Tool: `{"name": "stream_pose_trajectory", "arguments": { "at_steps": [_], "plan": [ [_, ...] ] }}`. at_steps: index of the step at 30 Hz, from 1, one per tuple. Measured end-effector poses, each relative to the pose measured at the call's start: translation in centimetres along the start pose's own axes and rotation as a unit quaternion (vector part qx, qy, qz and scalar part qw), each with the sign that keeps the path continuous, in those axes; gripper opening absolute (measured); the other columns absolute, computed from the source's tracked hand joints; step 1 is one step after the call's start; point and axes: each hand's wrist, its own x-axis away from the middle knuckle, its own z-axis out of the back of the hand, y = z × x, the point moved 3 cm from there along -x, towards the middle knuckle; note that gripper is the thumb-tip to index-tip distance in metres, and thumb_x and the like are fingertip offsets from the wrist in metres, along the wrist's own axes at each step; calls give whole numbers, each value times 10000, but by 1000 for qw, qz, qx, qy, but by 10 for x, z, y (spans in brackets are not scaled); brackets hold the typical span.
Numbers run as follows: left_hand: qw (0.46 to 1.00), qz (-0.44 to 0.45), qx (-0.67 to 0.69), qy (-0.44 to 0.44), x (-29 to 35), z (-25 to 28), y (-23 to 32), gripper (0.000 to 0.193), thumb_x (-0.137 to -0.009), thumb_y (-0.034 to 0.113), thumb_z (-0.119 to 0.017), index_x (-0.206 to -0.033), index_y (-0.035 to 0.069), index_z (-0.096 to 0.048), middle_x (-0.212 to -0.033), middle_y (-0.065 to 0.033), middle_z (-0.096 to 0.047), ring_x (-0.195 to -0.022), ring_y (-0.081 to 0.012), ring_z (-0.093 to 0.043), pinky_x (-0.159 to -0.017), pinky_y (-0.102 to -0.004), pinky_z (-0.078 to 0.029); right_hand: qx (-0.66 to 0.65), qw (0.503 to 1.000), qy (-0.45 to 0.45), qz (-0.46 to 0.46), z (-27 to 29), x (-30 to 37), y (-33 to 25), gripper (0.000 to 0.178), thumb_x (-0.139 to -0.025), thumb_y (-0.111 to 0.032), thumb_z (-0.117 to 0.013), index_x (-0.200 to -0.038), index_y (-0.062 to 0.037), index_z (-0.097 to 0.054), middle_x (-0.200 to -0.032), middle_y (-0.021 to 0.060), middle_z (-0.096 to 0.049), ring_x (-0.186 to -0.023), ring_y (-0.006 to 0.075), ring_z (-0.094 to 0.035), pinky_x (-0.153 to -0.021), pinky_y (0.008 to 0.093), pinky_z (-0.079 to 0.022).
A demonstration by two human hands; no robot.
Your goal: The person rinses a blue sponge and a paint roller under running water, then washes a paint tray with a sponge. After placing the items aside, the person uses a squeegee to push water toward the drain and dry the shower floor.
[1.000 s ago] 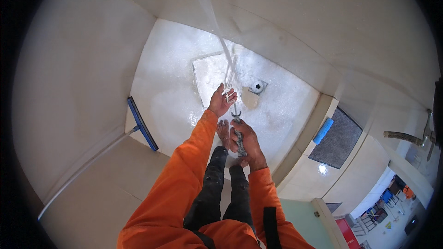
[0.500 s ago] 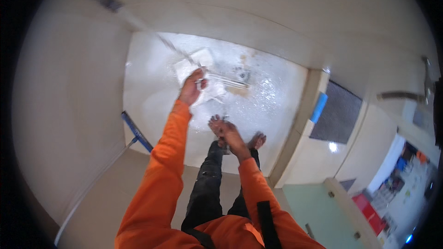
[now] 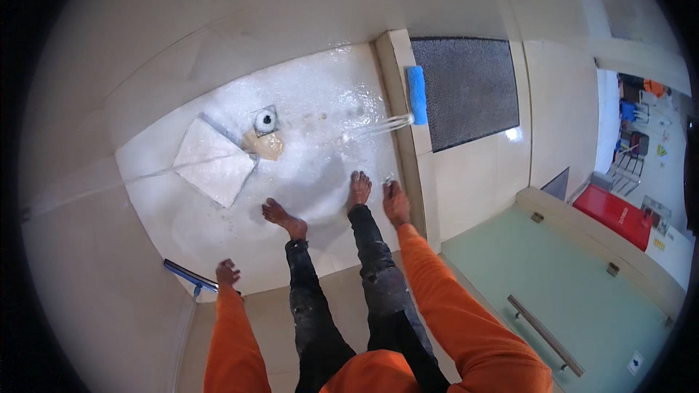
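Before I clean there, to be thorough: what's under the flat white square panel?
Whatever lies beneath the flat white square panel is covered and cannot be seen; wet white floor and a tan patch show beside it.

On the floor (image 3: 313, 207), a square piece (image 3: 215, 161) lay left of the drain (image 3: 266, 120). The squeegee (image 3: 191, 275) was at the near left corner, by the left hand (image 3: 227, 272). Along the right edge, near the right hand (image 3: 396, 205), a roll (image 3: 416, 94) sat between the floor and a mat (image 3: 466, 87).

Right hand (image 3: 397, 205) hemmed between foot (image 3: 359, 188) and curb (image 3: 427, 196).
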Motion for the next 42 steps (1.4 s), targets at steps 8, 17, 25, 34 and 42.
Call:
{"name": "stream_pose_trajectory", "arguments": {
  "at_steps": [8,17,25,34,42],
  "plan": [
    [988,-45,-97,-111,44,-183,-21,443,-922,246,-621,-1337,178,-481,-1098,-45,-605,-837,-232,-638,-657,-378,-542,-179,970,156,-42,57,-121,73,295,-1034,-242,-436,-1141,-1,-568,-898,219,-642,-879,370,-630,-792,442,-496],
    [928,-66,355,-92,-69,-246,123,417,-1011,168,-425,-1320,-111,-398,-1253,-241,-476,-1204,-387,-487,-1054,-499,-454,-246,945,216,-20,-97,-73,277,566,-1043,-432,-367,-1364,28,-444,-1276,224,-536,-1076,338,-540,-968,430,-425],
    [787,-33,611,-85,-242,-260,174,371,-1029,223,-439,-1262,-61,-489,-1246,-249,-562,-1132,-347,-558,-976,-507,-505,-68,986,150,-29,-117,-100,298,561,-1040,-428,-377,-1218,78,-543,-1047,278,-615,-944,404,-587,-898,496,-411],
    [778,-206,589,-73,-215,-274,157,236,-958,147,-520,-1118,-22,-557,-1161,-168,-617,-1060,-271,-625,-955,-399,-559,-115,971,196,-79,-116,-95,261,516,-1012,-418,-420,-1214,55,-452,-944,208,-571,-845,305,-575,-824,429,-447],
    [834,-258,485,-50,-118,-237,68,262,-925,136,-572,-1125,-30,-545,-1118,-109,-596,-971,-238,-625,-950,-377,-559,-166,955,229,-92,-115,-87,222,480,-1031,-433,-413,-1059,35,-514,-895,140,-545,-723,250,-576,-670,363,-488]
  ]
}}
